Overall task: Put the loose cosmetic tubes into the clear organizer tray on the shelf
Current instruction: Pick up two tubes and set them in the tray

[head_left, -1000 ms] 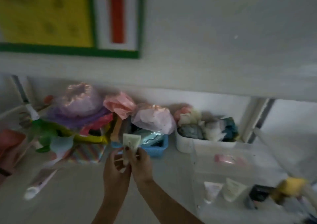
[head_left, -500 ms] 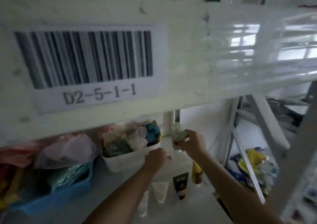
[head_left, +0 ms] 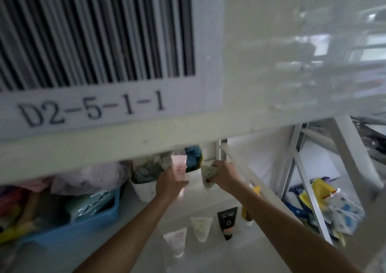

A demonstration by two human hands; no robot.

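My left hand (head_left: 170, 184) grips a pink tube (head_left: 179, 167), held upright with its crimped end up. Just to its right, my right hand (head_left: 226, 176) holds a pale green tube (head_left: 208, 175) with its cap pointing down. Both hands are over the far end of the clear organizer tray (head_left: 229, 258), whose walls are hard to make out. In the tray stand a white-pink tube (head_left: 176, 241), a cream tube (head_left: 201, 228), a black tube (head_left: 227, 222) and a yellow tube (head_left: 246, 214) partly hidden by my right forearm.
A shelf beam with a barcode label (head_left: 100, 68) fills the upper view. A white bin of cloths (head_left: 144, 189) stands just behind my hands, a blue basket (head_left: 69, 231) to the left. White shelf posts (head_left: 296, 168) and bagged goods (head_left: 325, 205) lie to the right.
The camera moved closer to the shelf beam. My left hand now holds a pink tube it did not hold before. My right hand lowered its green tube slightly.
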